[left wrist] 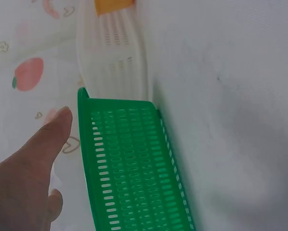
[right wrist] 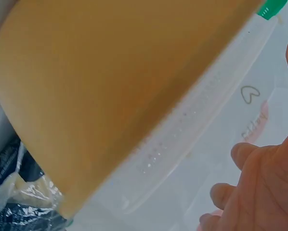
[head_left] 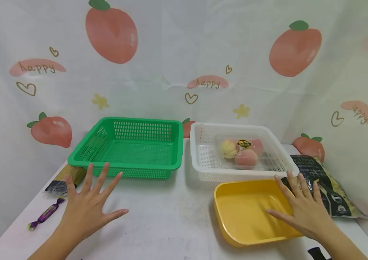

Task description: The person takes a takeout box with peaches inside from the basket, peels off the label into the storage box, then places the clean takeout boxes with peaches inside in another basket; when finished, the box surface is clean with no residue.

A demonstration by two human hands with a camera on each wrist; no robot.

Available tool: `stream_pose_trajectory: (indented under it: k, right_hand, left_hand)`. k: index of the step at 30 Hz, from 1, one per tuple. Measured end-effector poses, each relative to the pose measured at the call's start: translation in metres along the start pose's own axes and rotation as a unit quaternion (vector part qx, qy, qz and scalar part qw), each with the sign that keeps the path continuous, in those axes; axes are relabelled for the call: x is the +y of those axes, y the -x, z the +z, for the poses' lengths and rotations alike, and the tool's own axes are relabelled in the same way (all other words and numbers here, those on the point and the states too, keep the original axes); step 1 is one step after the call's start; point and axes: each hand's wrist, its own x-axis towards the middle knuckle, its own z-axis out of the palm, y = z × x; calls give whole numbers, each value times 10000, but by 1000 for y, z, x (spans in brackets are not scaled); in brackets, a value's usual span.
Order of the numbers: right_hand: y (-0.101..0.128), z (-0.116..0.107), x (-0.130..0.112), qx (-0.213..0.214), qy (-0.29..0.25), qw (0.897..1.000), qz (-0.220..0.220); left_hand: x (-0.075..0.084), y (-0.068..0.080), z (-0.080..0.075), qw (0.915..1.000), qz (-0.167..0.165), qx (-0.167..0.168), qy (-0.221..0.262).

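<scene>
Left hand (head_left: 86, 202) stretched forward, palm down, fingers straight and splayed. Right hand (head_left: 301, 207) likewise extended, palm down, fingers spread. Forearms bare, angled inward from below.

Head view looks down over the table; wrist views sit close, sharing the white basket (head_left: 203, 159).

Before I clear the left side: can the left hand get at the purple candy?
Probably yes. The candy lies on bare table just left of the open left hand, with nothing between them; the dark wrapper lies behind it.
</scene>
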Motion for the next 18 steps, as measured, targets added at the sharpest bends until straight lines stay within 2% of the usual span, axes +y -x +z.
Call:
stream_pose_trajectory:
  k: [8, 12, 18]
  right_hand:
    - [-12, -13, 9, -104, -174, 9998, 32]
    - [-24, -21, 17, -184, -314, 9993, 0]
    - [-48, -31, 26, -436, -618, 9971, 66]
  left_hand:
    - [2, -12, 0, 9999, 70, -29, 106]
    - [4, -25, 1, 9997, 124, -19, 207]
    - [9, -46, 6, 9981, 396, 80, 473]
